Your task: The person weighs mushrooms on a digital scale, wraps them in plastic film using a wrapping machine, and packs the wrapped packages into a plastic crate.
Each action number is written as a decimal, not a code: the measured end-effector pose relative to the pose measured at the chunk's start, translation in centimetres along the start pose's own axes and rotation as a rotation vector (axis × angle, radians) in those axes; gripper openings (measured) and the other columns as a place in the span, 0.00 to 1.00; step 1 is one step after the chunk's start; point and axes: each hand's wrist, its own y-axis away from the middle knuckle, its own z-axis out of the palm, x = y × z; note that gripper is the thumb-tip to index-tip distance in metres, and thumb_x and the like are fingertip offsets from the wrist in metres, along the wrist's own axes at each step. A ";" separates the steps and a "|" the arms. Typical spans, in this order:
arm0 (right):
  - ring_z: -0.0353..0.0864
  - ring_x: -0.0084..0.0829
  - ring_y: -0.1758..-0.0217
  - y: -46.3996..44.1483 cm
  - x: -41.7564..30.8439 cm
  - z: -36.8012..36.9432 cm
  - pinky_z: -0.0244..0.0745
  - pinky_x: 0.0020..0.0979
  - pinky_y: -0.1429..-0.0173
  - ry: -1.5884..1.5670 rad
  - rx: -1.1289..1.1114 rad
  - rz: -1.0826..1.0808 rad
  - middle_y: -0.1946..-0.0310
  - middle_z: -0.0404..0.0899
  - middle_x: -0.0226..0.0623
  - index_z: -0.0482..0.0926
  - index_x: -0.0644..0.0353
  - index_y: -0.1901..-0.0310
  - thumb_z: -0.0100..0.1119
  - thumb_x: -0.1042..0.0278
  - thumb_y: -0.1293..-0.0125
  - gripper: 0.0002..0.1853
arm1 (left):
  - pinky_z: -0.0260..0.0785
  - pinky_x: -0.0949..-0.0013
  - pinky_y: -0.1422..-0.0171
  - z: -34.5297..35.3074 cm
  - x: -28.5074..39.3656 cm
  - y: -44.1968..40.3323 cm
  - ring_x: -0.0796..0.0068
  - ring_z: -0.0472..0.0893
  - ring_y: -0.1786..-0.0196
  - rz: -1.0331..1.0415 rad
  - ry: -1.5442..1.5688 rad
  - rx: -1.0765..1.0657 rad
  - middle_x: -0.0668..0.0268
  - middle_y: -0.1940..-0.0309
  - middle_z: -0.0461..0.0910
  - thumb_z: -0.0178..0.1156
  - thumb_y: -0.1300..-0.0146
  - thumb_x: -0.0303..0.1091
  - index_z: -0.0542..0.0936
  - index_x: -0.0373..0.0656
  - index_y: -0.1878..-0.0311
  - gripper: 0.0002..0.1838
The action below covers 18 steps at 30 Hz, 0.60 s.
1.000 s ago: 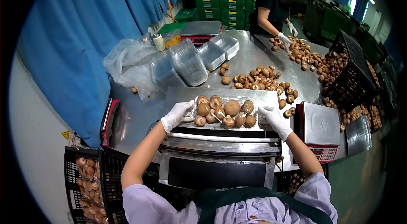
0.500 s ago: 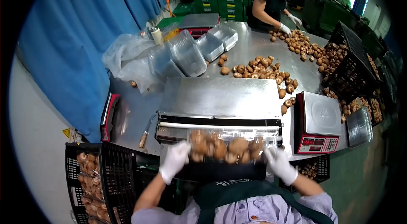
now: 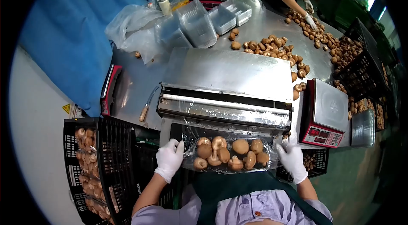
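Mushroom pack [image 3: 231,155] shifted from the upper steel cover [image 3: 229,72] to the dark front plate [image 3: 176,131], nearest the body.

Clear film [image 3: 272,116] spans roller side to pack; the pack's position probably keeps this span taut and unfolded. Left hand [image 3: 169,160] and right hand [image 3: 292,162], both gloved, flank the 2 short ends, fingers curled narrow, likely to control the film evenly; whether either grips film cannot be told. Knife [image 3: 145,112] lies left of the machine, handle toward the body, presumably for easy reach.
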 end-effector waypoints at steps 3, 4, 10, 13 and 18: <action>0.80 0.50 0.71 2.4 4.4 4.0 0.74 0.42 0.66 0.231 -0.280 -0.079 0.77 0.79 0.51 0.79 0.63 0.64 0.51 0.56 0.33 0.17 | 0.74 0.54 0.65 3.4 -1.9 3.7 0.48 0.80 0.69 -0.002 -0.225 -0.369 0.50 0.77 0.79 0.50 0.38 0.39 0.76 0.41 0.76 0.15; 0.80 0.51 0.69 2.9 5.9 5.6 0.74 0.42 0.65 0.085 -0.333 -0.095 0.76 0.79 0.52 0.79 0.63 0.62 0.50 0.57 0.33 0.16 | 0.75 0.57 0.55 7.3 -5.5 4.9 0.53 0.83 0.61 0.070 0.139 -0.570 0.49 0.71 0.81 0.53 0.39 0.37 0.80 0.38 0.68 0.12; 0.82 0.42 0.61 1.2 1.1 7.0 0.78 0.37 0.55 -1.649 -0.609 0.678 0.63 0.81 0.49 0.77 0.65 0.60 0.45 0.61 0.31 0.15 | 0.70 0.66 0.44 14.0 -2.2 4.9 0.69 0.77 0.48 0.021 1.095 -0.701 0.63 0.48 0.77 0.59 0.39 0.37 0.74 0.37 0.45 0.21; 0.82 0.40 0.59 1.2 0.6 6.3 0.78 0.37 0.53 -1.460 -0.638 0.426 0.62 0.80 0.48 0.77 0.65 0.60 0.44 0.60 0.31 0.16 | 0.70 0.66 0.45 12.4 -0.9 5.2 0.69 0.77 0.48 0.101 1.024 -0.755 0.63 0.48 0.76 0.59 0.38 0.37 0.74 0.38 0.45 0.20; 0.81 0.37 0.56 -2.9 -0.7 3.8 0.78 0.36 0.51 -1.125 -0.526 -0.036 0.60 0.80 0.46 0.78 0.65 0.60 0.43 0.59 0.30 0.17 | 0.71 0.66 0.45 11.0 0.4 6.1 0.69 0.77 0.49 0.205 0.999 -0.777 0.64 0.48 0.76 0.58 0.37 0.38 0.74 0.38 0.45 0.20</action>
